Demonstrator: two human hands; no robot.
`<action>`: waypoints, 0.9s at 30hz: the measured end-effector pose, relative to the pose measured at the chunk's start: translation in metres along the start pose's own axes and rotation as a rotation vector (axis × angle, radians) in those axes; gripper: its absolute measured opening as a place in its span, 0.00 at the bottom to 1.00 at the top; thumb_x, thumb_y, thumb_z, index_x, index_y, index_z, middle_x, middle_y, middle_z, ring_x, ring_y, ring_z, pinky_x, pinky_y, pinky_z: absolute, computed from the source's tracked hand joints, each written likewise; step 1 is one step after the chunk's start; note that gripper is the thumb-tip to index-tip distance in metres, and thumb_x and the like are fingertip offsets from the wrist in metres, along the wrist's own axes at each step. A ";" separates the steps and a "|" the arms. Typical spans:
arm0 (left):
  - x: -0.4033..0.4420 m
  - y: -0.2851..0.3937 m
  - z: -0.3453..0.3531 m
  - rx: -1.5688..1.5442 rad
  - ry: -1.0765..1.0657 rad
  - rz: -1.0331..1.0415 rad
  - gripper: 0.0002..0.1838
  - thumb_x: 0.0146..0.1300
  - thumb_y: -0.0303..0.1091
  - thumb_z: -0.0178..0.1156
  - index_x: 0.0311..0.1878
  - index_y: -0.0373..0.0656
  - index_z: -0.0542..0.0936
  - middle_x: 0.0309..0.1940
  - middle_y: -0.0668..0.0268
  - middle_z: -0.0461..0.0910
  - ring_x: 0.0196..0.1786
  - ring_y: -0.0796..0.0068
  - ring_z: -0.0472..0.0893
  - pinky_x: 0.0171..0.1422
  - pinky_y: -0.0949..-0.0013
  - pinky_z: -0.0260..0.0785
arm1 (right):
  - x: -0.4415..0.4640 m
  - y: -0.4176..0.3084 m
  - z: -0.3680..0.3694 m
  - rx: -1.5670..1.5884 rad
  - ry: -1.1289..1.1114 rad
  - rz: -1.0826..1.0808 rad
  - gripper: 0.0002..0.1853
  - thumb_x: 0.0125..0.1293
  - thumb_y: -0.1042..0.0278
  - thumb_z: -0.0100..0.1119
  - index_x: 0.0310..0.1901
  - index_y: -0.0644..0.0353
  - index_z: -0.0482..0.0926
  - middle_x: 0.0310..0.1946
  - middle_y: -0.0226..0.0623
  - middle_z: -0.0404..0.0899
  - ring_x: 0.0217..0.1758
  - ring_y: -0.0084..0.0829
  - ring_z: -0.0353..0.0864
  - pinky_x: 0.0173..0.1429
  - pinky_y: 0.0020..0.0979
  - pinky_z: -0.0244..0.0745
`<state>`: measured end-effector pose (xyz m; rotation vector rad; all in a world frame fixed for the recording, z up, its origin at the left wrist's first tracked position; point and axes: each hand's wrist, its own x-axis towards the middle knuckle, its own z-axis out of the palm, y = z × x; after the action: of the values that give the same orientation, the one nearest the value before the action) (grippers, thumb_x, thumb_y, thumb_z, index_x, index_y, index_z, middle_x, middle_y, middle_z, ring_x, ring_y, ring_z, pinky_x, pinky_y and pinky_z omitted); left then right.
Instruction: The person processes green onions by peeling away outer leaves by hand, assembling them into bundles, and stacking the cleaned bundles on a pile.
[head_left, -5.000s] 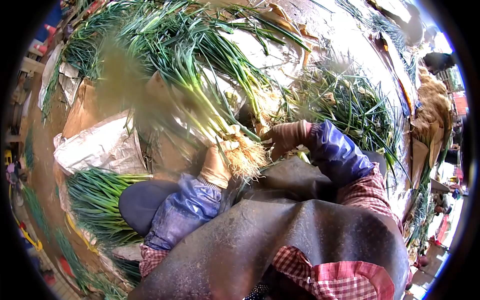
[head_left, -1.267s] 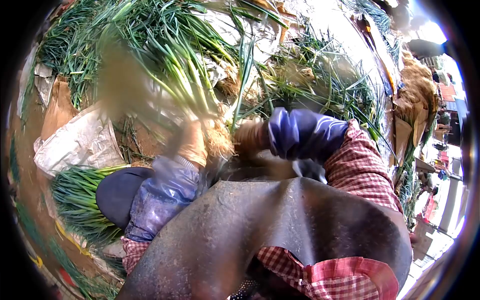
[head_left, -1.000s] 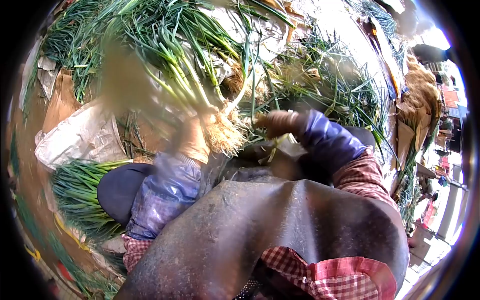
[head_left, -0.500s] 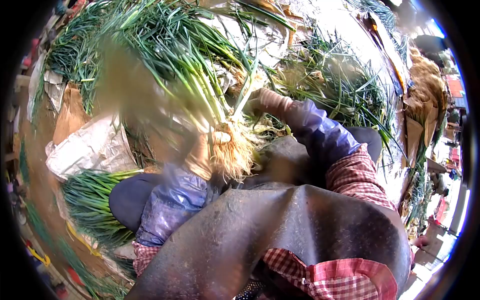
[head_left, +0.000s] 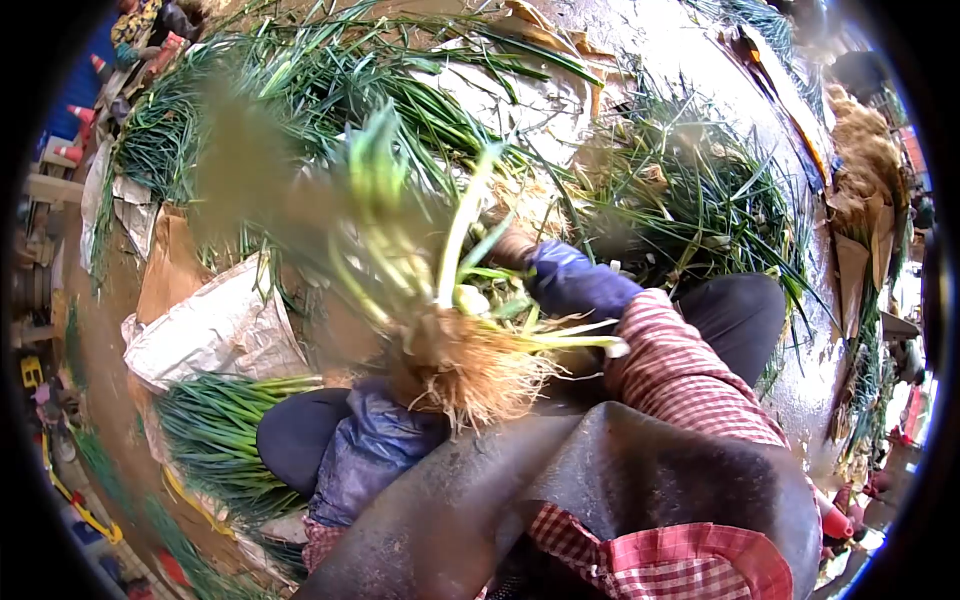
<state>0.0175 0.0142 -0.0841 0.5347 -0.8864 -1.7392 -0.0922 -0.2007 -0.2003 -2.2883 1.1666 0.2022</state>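
Observation:
A bunch of green onions with long tan roots is held up close to the camera above my lap, its leaves blurred. My left hand, mostly hidden behind the roots and a smear on the lens, is closed around the base of the bunch. Just beyond the stalks is my right hand in a brownish glove, by the roots of the onions on the ground. Stalks cover its fingers, so I cannot tell what they grip. A loose white-ended stalk sticks out sideways from the bunch.
Piles of green onions lie ahead and at the right. A neat green onion bundle rests beside my left knee, below a pale paper sheet. A dark apron covers my lap. People and orange cones show at the far left.
The bunch in my left hand has come up closer to the camera, roots tilted toward me. My right hand has moved slightly down. The whole view has shifted a little.

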 end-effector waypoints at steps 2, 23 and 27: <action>-0.017 0.058 0.037 -0.490 0.401 0.123 0.20 0.70 0.42 0.46 0.57 0.39 0.68 0.40 0.59 0.74 0.34 0.71 0.76 0.45 0.62 0.76 | -0.019 -0.008 -0.066 0.397 -0.061 0.294 0.15 0.61 0.54 0.54 0.39 0.57 0.81 0.30 0.39 0.81 0.27 0.28 0.78 0.36 0.30 0.77; 0.021 0.054 0.036 -0.394 0.490 0.181 0.04 0.59 0.31 0.52 0.36 0.43 0.72 0.34 0.63 0.75 0.40 0.69 0.76 0.53 0.60 0.72 | -0.092 -0.031 -0.103 1.060 -0.178 -0.302 0.19 0.47 0.58 0.62 0.43 0.51 0.79 0.41 0.35 0.76 0.45 0.42 0.75 0.49 0.47 0.71; 0.033 0.064 0.060 -0.353 0.663 -0.087 0.24 0.47 0.22 0.57 0.52 0.34 0.74 0.41 0.57 0.79 0.43 0.64 0.80 0.51 0.62 0.76 | -0.092 -0.037 -0.108 0.808 -0.379 -0.281 0.17 0.52 0.54 0.60 0.41 0.52 0.79 0.35 0.32 0.75 0.36 0.36 0.72 0.41 0.40 0.68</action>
<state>0.0021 -0.0092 0.0056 0.8471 -0.0884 -1.5889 -0.1316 -0.1776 -0.0610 -1.5726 0.5658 0.0357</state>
